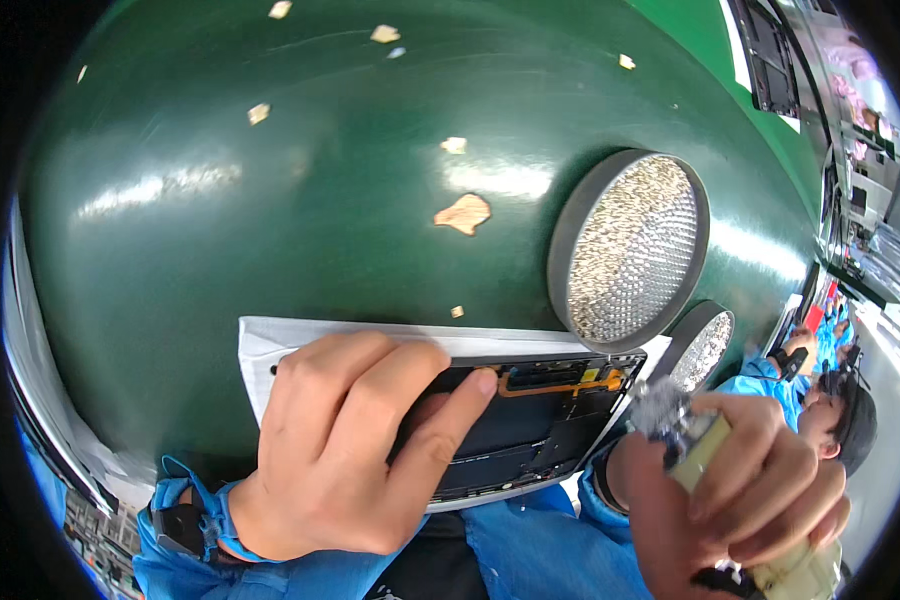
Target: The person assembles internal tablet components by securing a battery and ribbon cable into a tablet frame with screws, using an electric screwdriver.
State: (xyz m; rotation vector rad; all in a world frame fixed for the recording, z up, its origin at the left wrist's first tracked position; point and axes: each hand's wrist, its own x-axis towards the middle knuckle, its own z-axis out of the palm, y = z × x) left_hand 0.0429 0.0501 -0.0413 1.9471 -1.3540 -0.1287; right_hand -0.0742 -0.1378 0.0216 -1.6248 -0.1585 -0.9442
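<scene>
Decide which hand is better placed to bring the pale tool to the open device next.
Probably the right: the right hand has the pale tool in its grip, near the right end of the open device. The left hand lies over the device's left part, seemingly steadying it.

On the green bench point(220, 250), sev. small pale scraps or chips point(385, 34) (can't tell which) are spread toward the far edge; one irregular brownish patch point(463, 214) is nr. the middle. Toward the far R corner there is a dark flat panel point(770, 60). Beyond the R edge is a person w/ dark cap point(858, 425); farther, pink-clothed people point(850, 95), blurred.
</scene>
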